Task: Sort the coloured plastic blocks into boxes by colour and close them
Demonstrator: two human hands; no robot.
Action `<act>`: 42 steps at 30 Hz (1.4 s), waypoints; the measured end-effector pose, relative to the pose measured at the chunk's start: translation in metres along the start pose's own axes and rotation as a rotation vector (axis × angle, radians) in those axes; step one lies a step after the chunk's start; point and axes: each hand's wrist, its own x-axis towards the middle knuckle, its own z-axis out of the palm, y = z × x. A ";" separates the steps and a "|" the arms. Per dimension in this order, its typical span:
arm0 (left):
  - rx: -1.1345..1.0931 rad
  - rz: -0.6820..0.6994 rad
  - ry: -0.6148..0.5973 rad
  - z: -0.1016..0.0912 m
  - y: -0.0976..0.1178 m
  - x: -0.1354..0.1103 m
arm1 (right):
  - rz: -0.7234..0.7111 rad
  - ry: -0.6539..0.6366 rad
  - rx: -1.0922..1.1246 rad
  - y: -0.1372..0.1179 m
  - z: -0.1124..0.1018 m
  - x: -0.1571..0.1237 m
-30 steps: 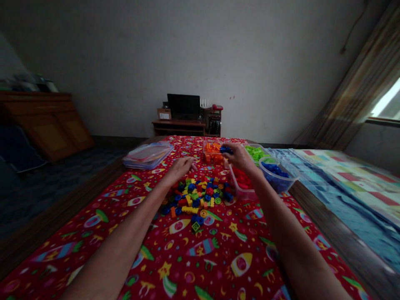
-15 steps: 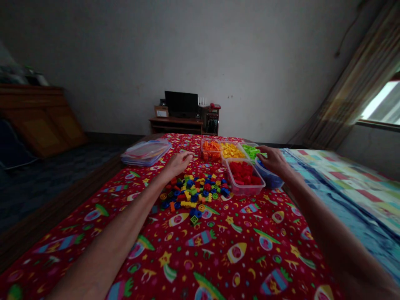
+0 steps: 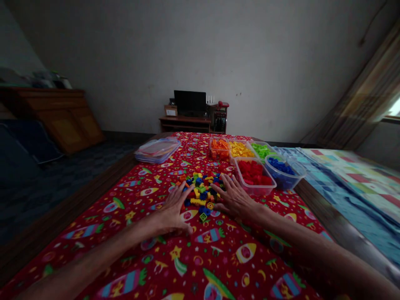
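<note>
Returning to the mixed pile of blocks [image 3: 203,195], the right hand [image 3: 236,198] is now reaching over the pile's right edge, palm down. A second ago it was carrying something dark blue beyond the pile; half a second ago it was hovering at the tub of blue blocks [image 3: 293,180], right of the pile, with fingers bent. Nothing blue is showing in that hand now, so the load is presumably lying in that tub; the frames are not showing the release itself.

The left hand [image 3: 173,210] is also differing in position: it was hanging at the pile's far left side and is now spreading at the near left edge, thumb apart on the near side.

Regarding grip, both hands are keeping their fingers well spread, and neither is visibly holding a block. Whether the fingertips are touching the outermost blocks, this report is leaving as cannot tell.

The pile is sitting on the red patterned cloth [image 3: 229,241], between the two hands, its colours intermingling. The tub of red blocks [image 3: 259,191] is standing just right of the pile; the lids [image 3: 158,151] are lying stacked beyond it, to the left.

In judgement, handling is shifting from the tubs to the pile, with both hands flanking it.
</note>
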 end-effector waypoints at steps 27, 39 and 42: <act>-0.145 0.181 0.320 -0.031 -0.006 0.097 | 0.083 -0.019 0.223 0.005 -0.017 0.077; -0.362 0.022 0.290 -0.031 0.001 0.096 | 0.098 0.041 0.418 0.007 -0.017 0.067; -0.645 -0.055 0.277 -0.037 0.008 0.095 | 0.291 0.074 0.672 0.006 -0.016 0.077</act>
